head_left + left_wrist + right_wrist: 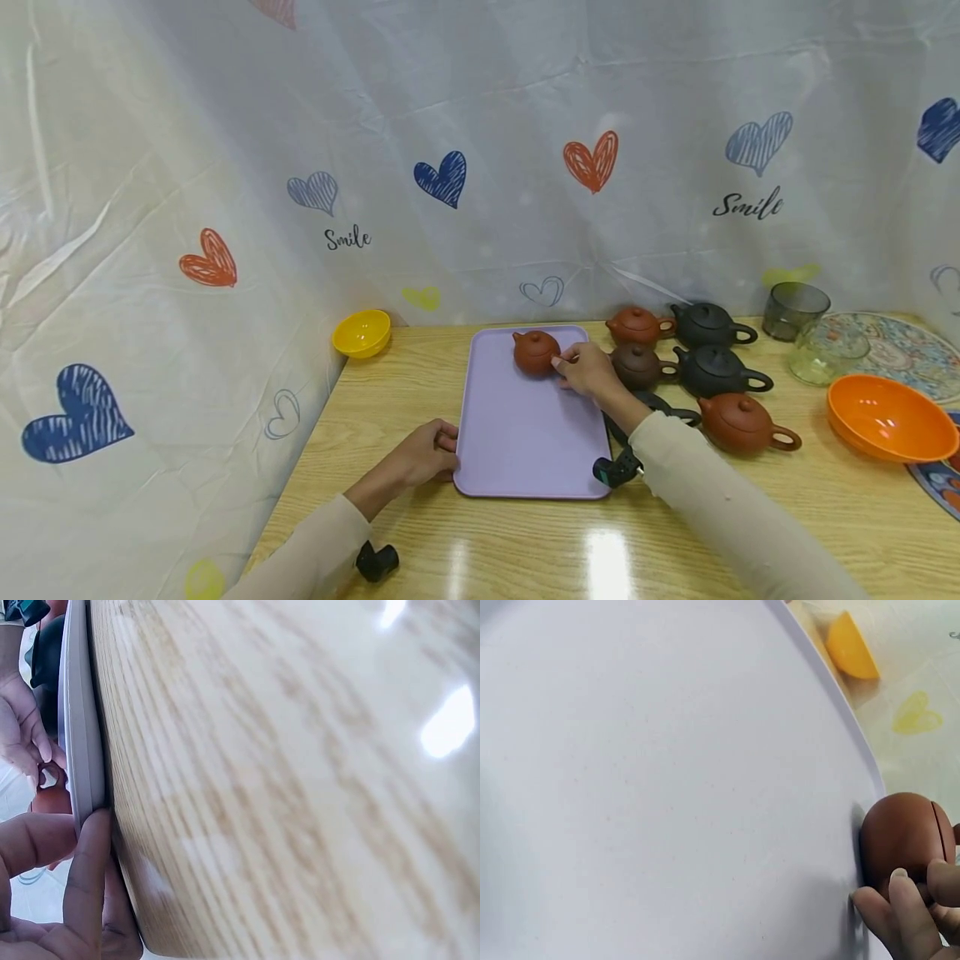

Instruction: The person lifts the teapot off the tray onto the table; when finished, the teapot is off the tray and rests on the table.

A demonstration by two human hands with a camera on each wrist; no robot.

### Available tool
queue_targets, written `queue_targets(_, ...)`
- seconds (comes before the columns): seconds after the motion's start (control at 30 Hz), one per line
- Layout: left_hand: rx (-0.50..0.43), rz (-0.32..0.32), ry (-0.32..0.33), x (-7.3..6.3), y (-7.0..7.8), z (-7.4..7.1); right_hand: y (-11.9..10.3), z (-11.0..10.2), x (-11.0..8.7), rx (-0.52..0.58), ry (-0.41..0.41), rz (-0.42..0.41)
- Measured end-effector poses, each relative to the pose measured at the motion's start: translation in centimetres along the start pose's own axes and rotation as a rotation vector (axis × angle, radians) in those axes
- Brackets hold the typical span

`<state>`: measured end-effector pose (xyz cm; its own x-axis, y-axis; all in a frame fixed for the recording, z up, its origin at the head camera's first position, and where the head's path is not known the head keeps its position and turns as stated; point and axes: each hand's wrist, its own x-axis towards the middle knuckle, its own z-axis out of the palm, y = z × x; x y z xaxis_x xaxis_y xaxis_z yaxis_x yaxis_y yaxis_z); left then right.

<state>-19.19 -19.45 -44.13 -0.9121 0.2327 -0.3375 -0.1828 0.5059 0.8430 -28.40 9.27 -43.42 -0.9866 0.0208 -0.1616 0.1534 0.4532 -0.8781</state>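
Note:
A reddish-brown clay teapot (536, 353) sits at the far end of the lilac tray (525, 433), its spout toward the left. My right hand (588, 372) pinches the teapot's handle from the right side. In the right wrist view, the fingers (907, 911) close in at the handle beside the round body (904, 832). My left hand (427, 457) grips the tray's near left edge. Its fingertips hold the tray rim (81, 742) close over the table in the left wrist view.
Right of the tray stand several teapots, including a red one (742, 423) and a black one (716, 372). Farther right are an orange bowl (888, 417), a dark glass (795, 310), a clear glass (827, 350) and a patterned plate (907, 354). A yellow bowl (362, 333) stands at the back left.

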Motion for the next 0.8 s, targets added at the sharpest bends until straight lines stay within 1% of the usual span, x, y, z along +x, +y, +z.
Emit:
queue_targets(0.13,0.004,-0.004,-0.004,-0.01,-0.05,-0.07,0.07,0.06,0.03,0.062,-0.042,0.003)
queue_targets(0.23,0.005,-0.007,-0.009,0.04,-0.09,-0.10,0.09,0.10,0.02,0.077,-0.065,0.008)
queue_targets(0.33,0.004,-0.008,-0.012,0.09,-0.09,-0.08,0.09,0.07,0.02,0.075,-0.067,0.018)
queue_targets(0.63,0.003,-0.007,-0.005,-0.03,-0.09,-0.08,0.06,0.10,0.11,0.128,-0.090,0.029)
queue_targets(0.8,0.002,-0.009,-0.008,0.10,-0.14,-0.09,-0.04,0.41,0.23,0.164,-0.078,0.033)
